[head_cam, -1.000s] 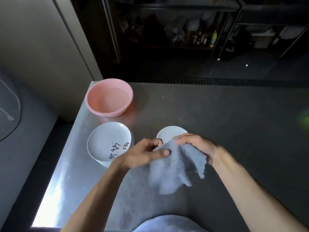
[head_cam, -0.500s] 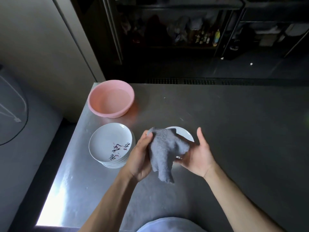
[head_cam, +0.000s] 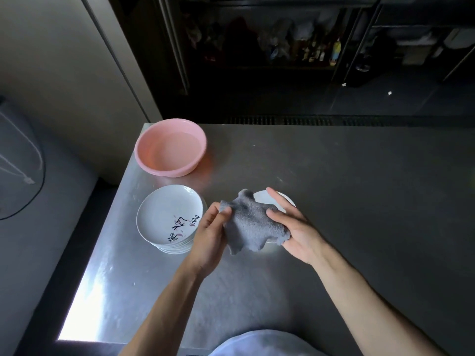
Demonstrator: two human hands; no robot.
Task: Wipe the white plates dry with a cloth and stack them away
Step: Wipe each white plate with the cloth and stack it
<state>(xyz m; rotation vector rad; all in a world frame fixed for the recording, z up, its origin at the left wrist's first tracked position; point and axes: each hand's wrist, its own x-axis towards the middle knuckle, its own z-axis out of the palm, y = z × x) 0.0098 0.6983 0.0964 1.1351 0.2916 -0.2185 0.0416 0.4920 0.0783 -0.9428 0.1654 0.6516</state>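
Tabletop [head_cam: 359,201]: grey metal, lit brightly along the 7 o'clock edge.

Cloth [head_cam: 250,224]: grey, crumpled, held above the tabletop between both grips, draped over most of a plate.

Plate [head_cam: 260,197]: white. Only the rim is seen, at 12 o'clock and 5 o'clock of the cloth. Whether it is lifted or resting on the tabletop cannot be told.

Left grip [head_cam: 208,235]: at 9 o'clock of the cloth. The cloth's edge is pinched between thumb and fingertips.

Right grip [head_cam: 298,232]: at 3 o'clock of the cloth. The thumb is laid on the cloth, one finger is stretched toward 11 o'clock across the plate rim, and the lower fingers are curled round the cloth's 4 o'clock corner.

Stack [head_cam: 164,214]: white plates, the top one marked with dark characters and pink strokes. It is set at 9 o'clock of the cloth, just beside the left grip.

Basin [head_cam: 164,172]: pink and round, at 12 o'clock of the stack near the tabletop corner. It is apart from the stack.
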